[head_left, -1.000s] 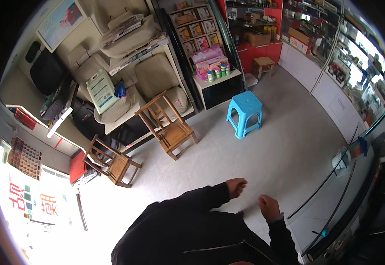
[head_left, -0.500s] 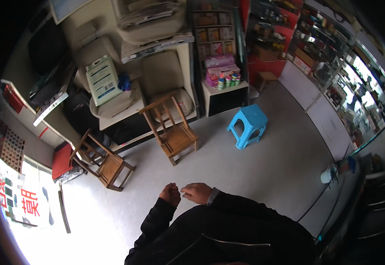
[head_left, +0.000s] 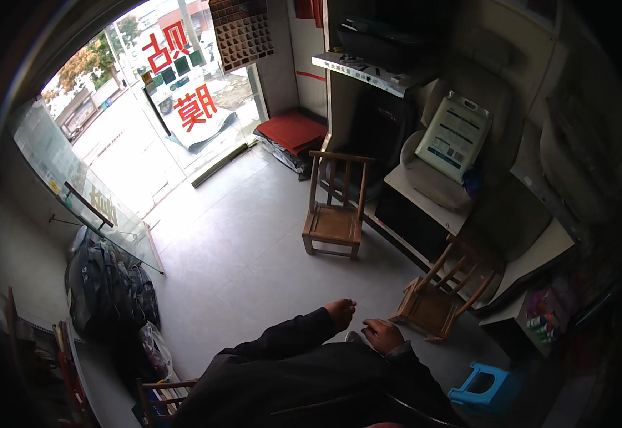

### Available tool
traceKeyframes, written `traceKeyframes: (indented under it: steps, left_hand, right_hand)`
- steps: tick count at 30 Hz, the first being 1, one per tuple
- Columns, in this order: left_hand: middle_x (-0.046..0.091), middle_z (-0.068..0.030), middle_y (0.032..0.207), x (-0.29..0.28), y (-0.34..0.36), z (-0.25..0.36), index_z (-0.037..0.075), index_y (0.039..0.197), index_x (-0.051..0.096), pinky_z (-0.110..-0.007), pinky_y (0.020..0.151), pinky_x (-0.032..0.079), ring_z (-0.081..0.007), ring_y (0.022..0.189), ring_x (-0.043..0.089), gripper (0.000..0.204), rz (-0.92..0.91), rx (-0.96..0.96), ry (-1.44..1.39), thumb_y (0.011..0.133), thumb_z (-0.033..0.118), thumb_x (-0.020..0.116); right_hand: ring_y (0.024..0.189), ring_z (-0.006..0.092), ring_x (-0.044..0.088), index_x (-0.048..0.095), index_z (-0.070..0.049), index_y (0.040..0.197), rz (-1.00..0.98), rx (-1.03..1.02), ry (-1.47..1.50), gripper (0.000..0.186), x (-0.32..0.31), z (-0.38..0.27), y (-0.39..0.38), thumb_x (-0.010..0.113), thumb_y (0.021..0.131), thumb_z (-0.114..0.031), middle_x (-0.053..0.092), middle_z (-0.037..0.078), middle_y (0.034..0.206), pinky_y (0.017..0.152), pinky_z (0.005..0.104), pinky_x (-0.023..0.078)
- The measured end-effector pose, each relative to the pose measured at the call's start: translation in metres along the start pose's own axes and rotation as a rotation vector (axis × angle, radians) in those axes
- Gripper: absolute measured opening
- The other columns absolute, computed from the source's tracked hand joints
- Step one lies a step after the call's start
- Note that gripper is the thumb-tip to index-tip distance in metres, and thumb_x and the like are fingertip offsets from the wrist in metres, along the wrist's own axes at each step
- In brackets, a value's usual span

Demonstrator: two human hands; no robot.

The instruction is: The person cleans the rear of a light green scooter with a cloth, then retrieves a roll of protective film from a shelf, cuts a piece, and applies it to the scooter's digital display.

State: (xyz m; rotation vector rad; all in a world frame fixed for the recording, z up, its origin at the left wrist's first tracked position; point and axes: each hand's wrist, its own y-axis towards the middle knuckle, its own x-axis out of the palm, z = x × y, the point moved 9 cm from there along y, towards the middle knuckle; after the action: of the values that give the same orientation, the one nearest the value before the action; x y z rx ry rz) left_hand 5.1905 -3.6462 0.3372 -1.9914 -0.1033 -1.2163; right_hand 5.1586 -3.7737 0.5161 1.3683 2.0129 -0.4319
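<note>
My left hand (head_left: pixel 340 314) is held out before my body, its fingers curled in. No object shows in it. Close by on its right is my right hand (head_left: pixel 383 336), fingers partly stretched toward the left one, with nothing visible in them. A small gap separates the two hands. Both arms wear dark sleeves. Nearest to the right hand is a wooden chair (head_left: pixel 428 308) with a slatted back. Farther ahead stands another wooden chair (head_left: pixel 333 225).
A glass door (head_left: pixel 86 182) stands at the left beside a bright doorway. Black bags (head_left: pixel 107 285) lie below it. A red folded item (head_left: pixel 293 132) sits by the far wall. Car seats with a pale jerrycan (head_left: pixel 453 135) line the right. A blue plastic stool (head_left: pixel 486 385) is at lower right.
My view has swung left toward the glass doorway. The chairs and blue stool now appear farther right, and the shelves have left view. My hands stay close together in front of me.
</note>
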Motion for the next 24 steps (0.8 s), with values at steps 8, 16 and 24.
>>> traceKeyframes:
  steps: [8, 16, 24]
  left_hand:
    - [0.062, 0.0011, 0.079, 0.077, -0.076, 0.137, 0.011, 0.101, 0.063, -0.027, 0.059, 0.049, -0.0133, 0.065, 0.058, 0.017, 0.062, 0.413, 0.208, 0.104, 0.028, 0.059]
    - [0.062, 0.0034, 0.078, 0.067, -0.082, 0.280, 0.012, 0.100, 0.064, -0.022, 0.060, 0.049, -0.0093, 0.063, 0.055, 0.014, -0.031, 0.344, 0.134, 0.101, 0.027, 0.064]
    - [0.065, 0.0049, 0.081, 0.140, -0.102, 0.480, 0.013, 0.099, 0.066, -0.022, 0.062, 0.052, -0.0083, 0.067, 0.061, 0.014, -0.096, 0.362, 0.142, 0.102, 0.026, 0.065]
  right_hand:
    - [0.090, 0.0348, 0.071, 0.069, -0.005, 0.116, -0.159, -0.284, -0.058, 0.026, -0.015, 0.005, 0.202, 0.069, 0.098, -0.025, 0.072, 0.015, 0.101, 0.078, 0.0434, 0.057]
    - [0.093, 0.0333, 0.070, 0.069, -0.003, 0.115, -0.129, -0.309, -0.001, 0.025, 0.043, -0.007, 0.373, 0.073, 0.094, -0.017, 0.069, 0.013, 0.105, 0.081, 0.0406, 0.057]
    - [0.108, 0.0324, 0.066, 0.068, -0.002, 0.116, 0.075, -0.349, -0.114, 0.027, 0.033, -0.092, 0.524, 0.074, 0.092, -0.012, 0.065, 0.014, 0.118, 0.090, 0.0402, 0.056]
